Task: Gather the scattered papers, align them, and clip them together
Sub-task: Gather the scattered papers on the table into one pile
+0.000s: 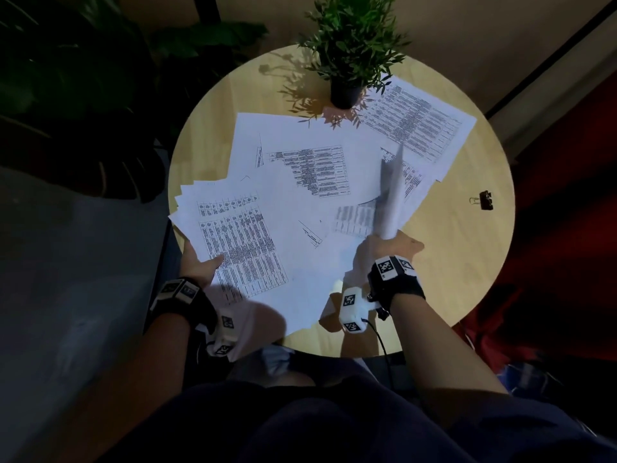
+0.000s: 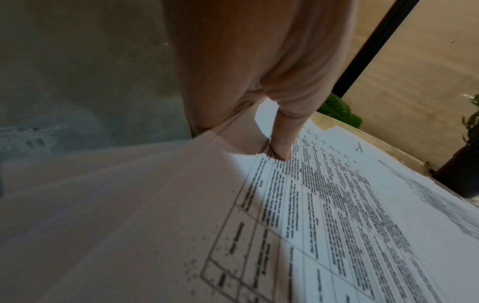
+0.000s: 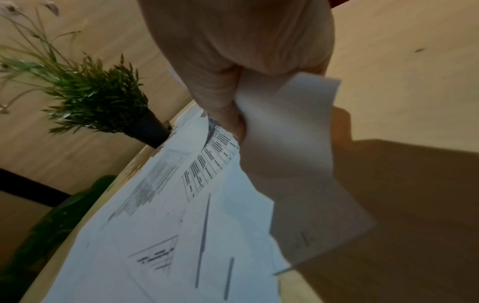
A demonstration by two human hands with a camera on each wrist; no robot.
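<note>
A lifted sheet is being pinched upright by the right hand, apparently for adding to the fanned stack, which is being gripped at the desk edge by the left hand. The binder clip is lying apart, unused.

Looks to us like an office lounge or meeting corner: we've got a small round wooden bench, printed table sheets, a binder clip, a little potted plant, big leafy plants and grey flooring.
</note>
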